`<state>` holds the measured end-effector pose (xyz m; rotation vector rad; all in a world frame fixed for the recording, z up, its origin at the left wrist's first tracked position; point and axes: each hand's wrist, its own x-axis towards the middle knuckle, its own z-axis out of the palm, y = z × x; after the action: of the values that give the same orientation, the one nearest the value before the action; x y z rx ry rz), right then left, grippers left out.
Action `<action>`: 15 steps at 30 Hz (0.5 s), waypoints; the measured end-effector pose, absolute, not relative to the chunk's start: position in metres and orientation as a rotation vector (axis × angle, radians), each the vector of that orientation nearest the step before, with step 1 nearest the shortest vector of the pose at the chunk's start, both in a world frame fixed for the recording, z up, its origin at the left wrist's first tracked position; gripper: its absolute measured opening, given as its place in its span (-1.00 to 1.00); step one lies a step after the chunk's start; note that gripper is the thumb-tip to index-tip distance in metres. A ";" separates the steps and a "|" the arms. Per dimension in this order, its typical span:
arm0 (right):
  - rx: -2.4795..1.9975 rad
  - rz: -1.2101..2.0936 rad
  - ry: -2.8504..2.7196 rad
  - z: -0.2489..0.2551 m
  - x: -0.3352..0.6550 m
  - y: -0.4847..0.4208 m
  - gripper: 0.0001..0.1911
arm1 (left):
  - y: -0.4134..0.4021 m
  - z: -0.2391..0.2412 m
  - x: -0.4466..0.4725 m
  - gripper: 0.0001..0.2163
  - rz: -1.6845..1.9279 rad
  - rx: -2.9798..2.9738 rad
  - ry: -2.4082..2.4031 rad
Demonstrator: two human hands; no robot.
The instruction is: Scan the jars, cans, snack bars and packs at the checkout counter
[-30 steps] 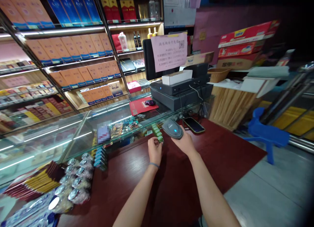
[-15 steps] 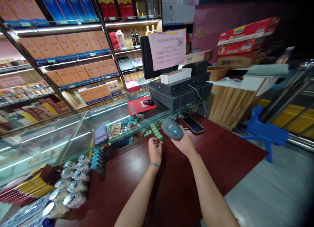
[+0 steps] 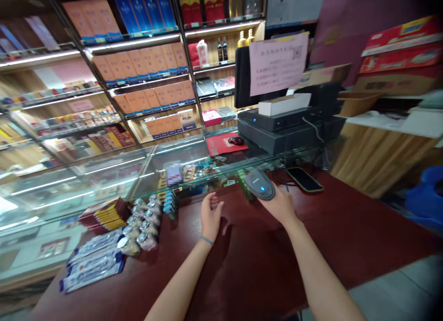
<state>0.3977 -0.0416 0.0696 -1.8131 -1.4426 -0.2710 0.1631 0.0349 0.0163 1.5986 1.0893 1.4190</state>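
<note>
My right hand [image 3: 279,205] is wrapped around a grey barcode scanner [image 3: 256,183] with a blue light on top, held over the dark red counter [image 3: 249,256]. Partly hidden behind the scanner stands a row of small green packs [image 3: 243,186]. To the left, my left hand [image 3: 210,218] hovers above the counter with its fingers loosely curled and apart, holding nothing. Nearest to it on that side is a row of small blue packs [image 3: 170,203]. Several silver-lidded jars [image 3: 147,228] stand beyond those packs.
A phone [image 3: 305,179] lies right of the scanner. Blue-and-white sachets [image 3: 95,265] and red-and-yellow packets [image 3: 107,215] sit on the left. Behind are a glass display case [image 3: 138,173], a mouse [image 3: 236,140] and a monitor [image 3: 242,76]. A blue stool [image 3: 425,196] is at right.
My left hand has let go of the green packs and moved left, its fingers now loosened. My right hand still holds the scanner. The view has turned left.
</note>
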 end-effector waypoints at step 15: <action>-1.421 -0.146 -1.838 0.047 0.316 -0.037 -0.86 | 0.042 0.008 0.014 -0.56 1.858 1.859 1.563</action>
<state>0.3157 -0.0367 0.0465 -1.4212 -1.8379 -0.1457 0.0142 0.0422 0.0082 1.8593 1.5634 1.8583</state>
